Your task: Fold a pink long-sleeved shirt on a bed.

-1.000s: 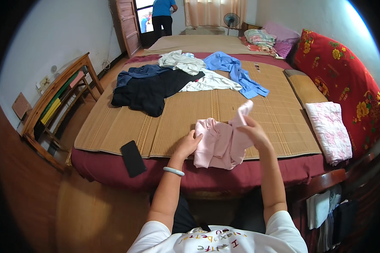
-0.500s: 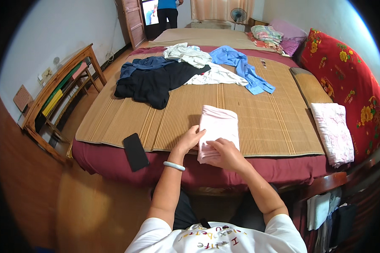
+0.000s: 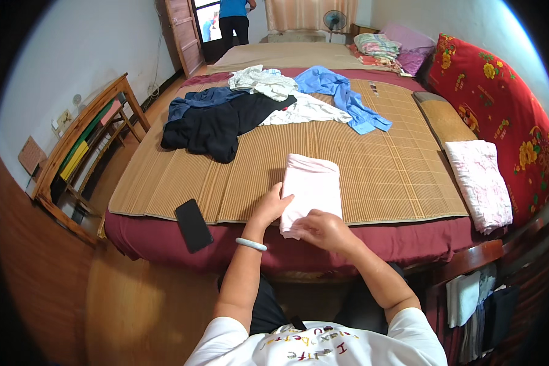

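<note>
A pale pink folded piece of clothing (image 3: 313,186) lies as a neat rectangle at the near edge of the bamboo mat (image 3: 372,183). My left hand (image 3: 272,206) grips its left edge, thumb on top and the other fingers mostly hidden. At the near end, my right hand (image 3: 324,230) has its fingers curled in a pinch on the fabric's lower edge. A light bangle (image 3: 251,244) circles my left wrist. Left of my hands, a black phone (image 3: 194,225) rests across the edge of the mat and the maroon sheet (image 3: 155,239).
Farther up the bed lie loose clothes: a black garment (image 3: 210,131), a white patterned one (image 3: 308,111) and a blue shirt (image 3: 341,97). A folded pink-white quilt (image 3: 479,183) sits at right. Clothes hang on the bed rail (image 3: 477,256). Another person (image 3: 233,21) stands far back.
My right hand has drawn slightly nearer to me, from on top of the pink cloth to its near edge. The left hand keeps its hold. The whole view has shifted a little.
</note>
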Motion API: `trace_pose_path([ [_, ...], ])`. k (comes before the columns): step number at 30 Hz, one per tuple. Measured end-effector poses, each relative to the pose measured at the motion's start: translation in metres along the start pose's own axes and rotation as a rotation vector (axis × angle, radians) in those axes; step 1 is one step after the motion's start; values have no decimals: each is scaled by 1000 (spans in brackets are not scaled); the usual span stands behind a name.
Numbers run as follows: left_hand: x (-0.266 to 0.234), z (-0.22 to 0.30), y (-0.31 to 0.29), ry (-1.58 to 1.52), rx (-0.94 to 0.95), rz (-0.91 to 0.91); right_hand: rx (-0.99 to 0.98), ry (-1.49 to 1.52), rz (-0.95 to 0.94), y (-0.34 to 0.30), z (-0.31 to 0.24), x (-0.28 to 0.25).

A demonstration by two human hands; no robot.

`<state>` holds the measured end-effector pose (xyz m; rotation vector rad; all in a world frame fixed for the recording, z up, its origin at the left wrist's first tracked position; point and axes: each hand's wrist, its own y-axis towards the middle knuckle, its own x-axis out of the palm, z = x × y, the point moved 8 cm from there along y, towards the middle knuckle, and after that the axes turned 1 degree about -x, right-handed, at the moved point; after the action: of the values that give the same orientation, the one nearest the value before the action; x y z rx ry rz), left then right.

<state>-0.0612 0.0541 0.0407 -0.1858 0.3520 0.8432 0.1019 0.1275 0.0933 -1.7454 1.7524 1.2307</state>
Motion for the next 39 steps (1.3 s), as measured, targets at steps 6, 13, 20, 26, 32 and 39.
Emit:
trace_pose_path([
  [6,12,102,-56,745,489,447,360,132,666,7,118,-64],
  [13,125,111,-89,850,822,-124,458,417,681,46,198,-62],
  [20,134,96,-78,811,916,-65,504,437,661,80,211,-62],
  [26,121,102,-81,496,919,-230,485,715,665,107,236,-72],
  [32,129,102,-86,545,887,-311,587,320,513,96,259,-57],
  [39,82,111,-73,370,770,38,393,-131,564,120,192,-85],
])
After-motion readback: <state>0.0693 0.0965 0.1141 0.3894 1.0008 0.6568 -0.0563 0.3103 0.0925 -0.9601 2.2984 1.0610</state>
